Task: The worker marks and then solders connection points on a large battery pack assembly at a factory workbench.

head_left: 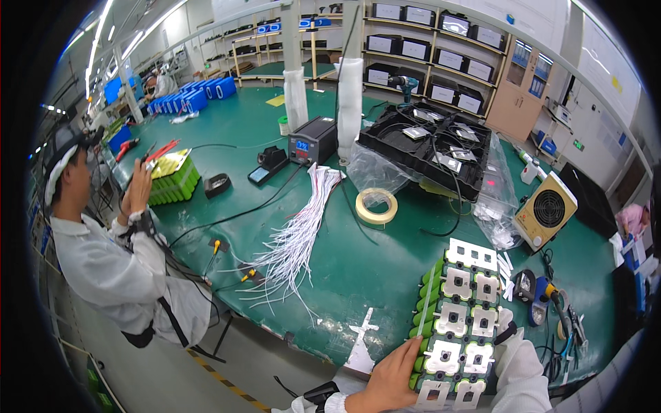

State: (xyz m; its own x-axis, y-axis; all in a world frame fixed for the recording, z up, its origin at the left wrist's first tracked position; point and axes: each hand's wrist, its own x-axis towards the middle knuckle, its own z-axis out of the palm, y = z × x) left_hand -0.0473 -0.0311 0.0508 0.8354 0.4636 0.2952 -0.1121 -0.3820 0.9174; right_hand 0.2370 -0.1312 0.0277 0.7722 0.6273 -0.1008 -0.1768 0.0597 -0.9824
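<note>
A battery pack [454,323] of green cylindrical cells, with pale metal tabs over its top face, sits at the table's near edge in front of me. My left hand [391,377] grips its lower left side, thumb against the green cells and the other fingers mostly out of sight. On the pack's right side, my right arm in a white sleeve [521,375] comes up close against it. The fingers of my right hand are hidden, so its grip does not show.
Bundled white wires [303,227] spread across the green table beside a tape roll [376,206] and soldering station [313,141]. A black tray [430,148] lies farther back; a beige fan [546,212] and tools [564,313] are at right. A co-worker [117,255] stands at left near another green pack [172,180].
</note>
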